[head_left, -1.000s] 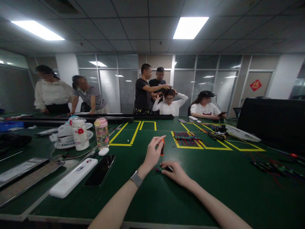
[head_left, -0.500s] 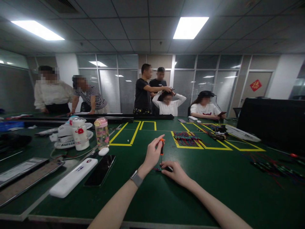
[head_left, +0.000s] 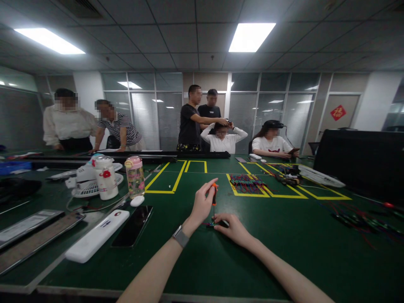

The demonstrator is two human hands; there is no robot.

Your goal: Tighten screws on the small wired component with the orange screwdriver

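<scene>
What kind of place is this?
Probably an office used as an electronics workshop: a green worktop marked with yellow tape, a heap of thin wires, and a screwdriver in the left hand.

Phone (head_left: 132, 226) on table (head_left: 214, 269), left of screwdriver (head_left: 214, 197); bottle (head_left: 135, 179) behind phone.

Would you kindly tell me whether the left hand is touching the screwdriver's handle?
Touching: the head view shows the left hand holding the orange-and-black handle upright, with its fingers against it and no gap between.
</scene>
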